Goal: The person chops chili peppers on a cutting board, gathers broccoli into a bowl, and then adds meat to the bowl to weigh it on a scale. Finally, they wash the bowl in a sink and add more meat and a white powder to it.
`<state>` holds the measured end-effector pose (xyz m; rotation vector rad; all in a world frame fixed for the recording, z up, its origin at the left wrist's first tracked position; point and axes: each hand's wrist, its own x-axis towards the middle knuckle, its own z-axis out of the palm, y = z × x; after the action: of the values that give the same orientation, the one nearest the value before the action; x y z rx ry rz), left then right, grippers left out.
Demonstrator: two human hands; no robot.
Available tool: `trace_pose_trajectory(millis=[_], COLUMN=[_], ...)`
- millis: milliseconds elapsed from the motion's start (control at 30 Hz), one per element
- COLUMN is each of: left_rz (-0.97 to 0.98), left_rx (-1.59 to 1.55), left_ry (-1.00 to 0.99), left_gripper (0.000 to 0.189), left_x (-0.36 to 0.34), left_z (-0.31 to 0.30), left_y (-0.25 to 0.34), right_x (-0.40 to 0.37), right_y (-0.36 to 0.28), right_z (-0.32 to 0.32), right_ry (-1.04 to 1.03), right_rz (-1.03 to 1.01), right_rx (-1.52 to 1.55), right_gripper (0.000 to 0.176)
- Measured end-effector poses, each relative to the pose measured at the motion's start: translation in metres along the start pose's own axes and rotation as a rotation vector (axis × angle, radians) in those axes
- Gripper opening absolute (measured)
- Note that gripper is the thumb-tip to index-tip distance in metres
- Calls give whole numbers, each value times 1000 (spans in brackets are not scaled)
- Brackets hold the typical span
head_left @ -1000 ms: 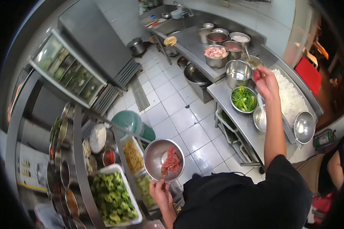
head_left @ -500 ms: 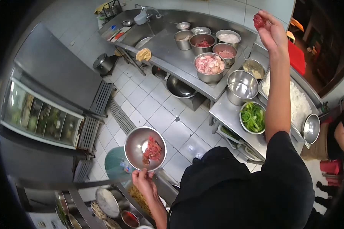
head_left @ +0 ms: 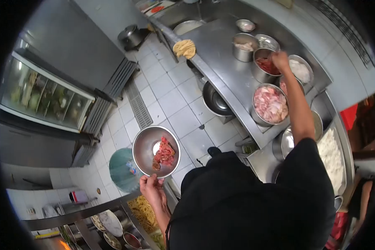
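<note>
My left hand [head_left: 153, 189] grips the near rim of a steel bowl [head_left: 139, 143], which has pieces of red meat [head_left: 164, 154] in it. On the steel counter, my right hand [head_left: 280, 61] is over the rim of a deep pot [head_left: 264, 75] of dark red meat [head_left: 267, 66]. Its fingertips are blurred and partly hidden, so whether they hold anything is unclear. Beside that pot are a pot of pale pink meat [head_left: 270, 104], one with white contents [head_left: 300, 71] and a smaller pot [head_left: 243, 52].
A folded yellow cloth [head_left: 184, 48] lies on the counter edge. A wok [head_left: 216, 99] is below. At the right is a tray of white food [head_left: 331, 156]; at the left stands a glass-door fridge [head_left: 46, 93]. Noodles [head_left: 142, 213] are near my left forearm. Another person's arm [head_left: 366, 200] shows far right.
My right hand has come down from the upper right, where it held a lump of red meat, to the pot of red meat. The view has turned; my left hand still holds the bowl.
</note>
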<state>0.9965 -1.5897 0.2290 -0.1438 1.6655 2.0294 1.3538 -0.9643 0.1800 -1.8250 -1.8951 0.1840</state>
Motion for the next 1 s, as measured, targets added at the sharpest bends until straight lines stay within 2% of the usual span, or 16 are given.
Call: trace_pose_trajectory(millis=[33, 100, 133, 167, 200, 233, 300, 333, 367, 400, 433, 600, 800, 867, 933, 1000], left_rz=[-7, -4, -15, -24, -16, -54, -54, -35, -10, 17, 47, 153, 202, 223, 231, 275], left_rx=[4, 28, 31, 74, 81, 92, 62, 61, 16, -13, -77, -191, -266, -290, -312, -359], left_ry=[56, 121, 223, 206, 217, 256, 361, 392, 442, 461, 502, 667, 867, 911, 947, 955], left_gripper=[14, 15, 13, 12, 11, 10, 9, 9, 10, 11, 12, 12, 10, 10, 11, 13], left_x=[0, 9, 6, 11, 13, 9, 4, -1, -6, -15, -26, -91, -169, -192, -212, -230], left_z=[2, 7, 13, 3, -2, 9, 8, 0, -13, -29, -36, -86, -141, -157, -179, -197], left_y=[-2, -10, -7, -10, -16, -14, -7, -8, -14, -19, -21, -23, -41, -41, -48, -57], right_x=[2, 20, 21, 37, 26, 24, 48, 54, 76, 47, 14, -224, -527, -618, -699, -774], right_y=[10, -8, -20, -23, -60, -90, -136, -158, -170, -208, -244, -405, -485, -508, -534, -563], right_z=[16, 8, 5, 9, -12, -21, -1, 20, 54, 63, 65, 34, -29, -39, -42, -7], right_ry=[-219, -23, 43, -25, 40, -20, -271, -313, -480, -505, -651, -1171, -1561, -1467, -1338, -1204], right_rz=[-9, 22, 39, 22, -126, -140, -159, -222, -286, -347, -370, -914, -1599, -1821, -1992, -2110], right_rx=[-35, 58, 99, 278, 205, 280, 481, 534, 570, 601, 602, 414, 691, 783, 698, 652], right_gripper=[34, 33, 32, 31, 33, 36, 33, 32, 33, 32, 30, 28, 23, 24, 24, 24])
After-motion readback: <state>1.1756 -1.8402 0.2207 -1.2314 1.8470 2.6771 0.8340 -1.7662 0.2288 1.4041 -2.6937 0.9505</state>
